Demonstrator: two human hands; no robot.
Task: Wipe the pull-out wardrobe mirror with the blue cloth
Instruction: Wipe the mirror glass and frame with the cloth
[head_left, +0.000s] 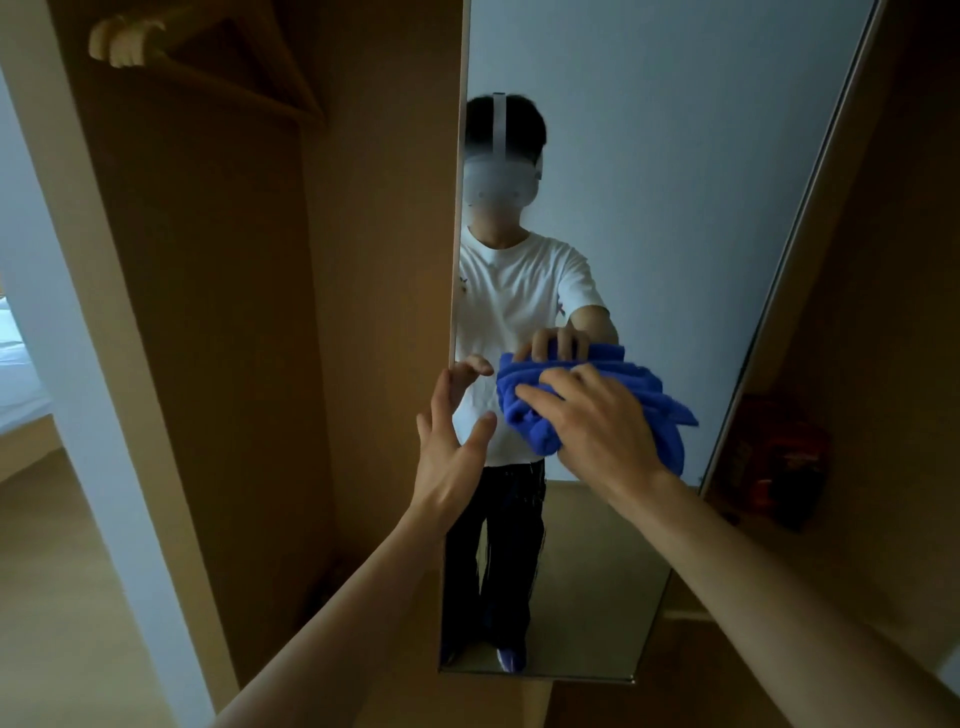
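Stands facing the pull-out mirror (649, 208), a tall narrow pane set between the wardrobe side panel (260, 312) on the left and a darker compartment on the right. Grips the blue cloth (527, 428) with the right hand (597, 415) (fingers curled over the bunched folds, thumb hidden behind them) and presses it against the glass at about mid-height, nearer the pane's left edge than its right. Lets a loose tail of cloth hang down and to the right, past the wrist. Holds the left hand (452, 457) out toward that left edge, fingers spread and relaxed, gripping nothing; contact between fingertips and mirror edge impossible to tell. Appears in the reflection as a figure in a white T-shirt, dark trousers and a white headset, with cloth and gripping fingers doubled just above the real ones. Elsewhere in view: pale wooden hangers (124, 41) high in the open compartment at upper left, a blurred red-orange package (774, 457) on a shelf just right of the mirror, and a strip of white bedding (15, 374) at the far left, beyond the wardrobe.
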